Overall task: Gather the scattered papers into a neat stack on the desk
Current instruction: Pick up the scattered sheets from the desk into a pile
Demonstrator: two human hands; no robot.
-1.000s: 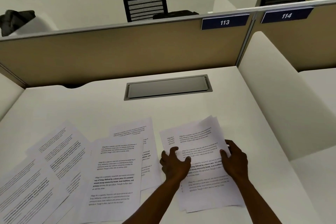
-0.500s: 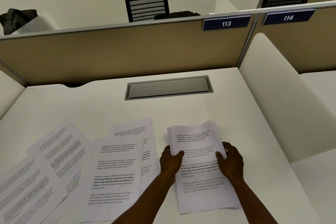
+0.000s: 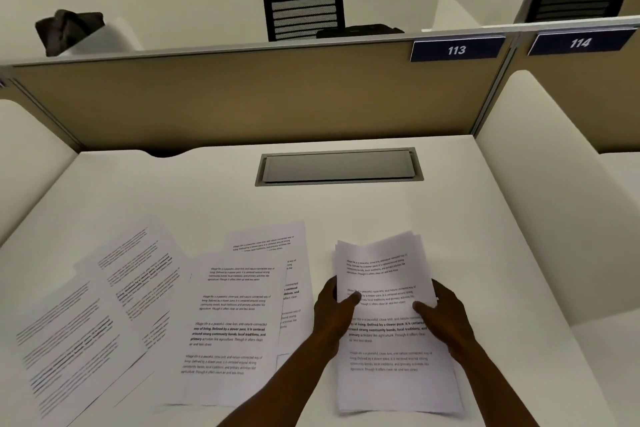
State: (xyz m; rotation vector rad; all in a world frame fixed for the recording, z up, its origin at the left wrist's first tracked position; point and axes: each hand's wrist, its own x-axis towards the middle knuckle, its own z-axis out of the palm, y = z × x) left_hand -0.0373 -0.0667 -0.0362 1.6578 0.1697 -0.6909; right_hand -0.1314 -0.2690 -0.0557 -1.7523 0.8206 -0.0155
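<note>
A small stack of printed sheets point(image 3: 388, 350) sits at the right of the white desk point(image 3: 207, 198), its far end lifted and slightly curled. My left hand point(image 3: 334, 312) grips the stack's left edge, thumb on top. My right hand point(image 3: 443, 315) grips its right edge the same way. Several loose printed sheets lie spread to the left: one point(image 3: 228, 326) beside my left arm, one point(image 3: 273, 246) partly under it, and more overlapping sheets point(image 3: 90, 322) at the far left.
A grey cable-tray lid point(image 3: 339, 166) is set into the desk's far middle. A tan partition point(image 3: 242, 97) closes the back, with a 113 label point(image 3: 457, 50). White side dividers point(image 3: 540, 204) flank the desk. A black chair point(image 3: 304, 12) stands beyond.
The fanned sheets under my hands have been drawn together into a tighter stack. Both hands moved inward onto its side edges and lifted its far end. The loose sheets at left stayed put.
</note>
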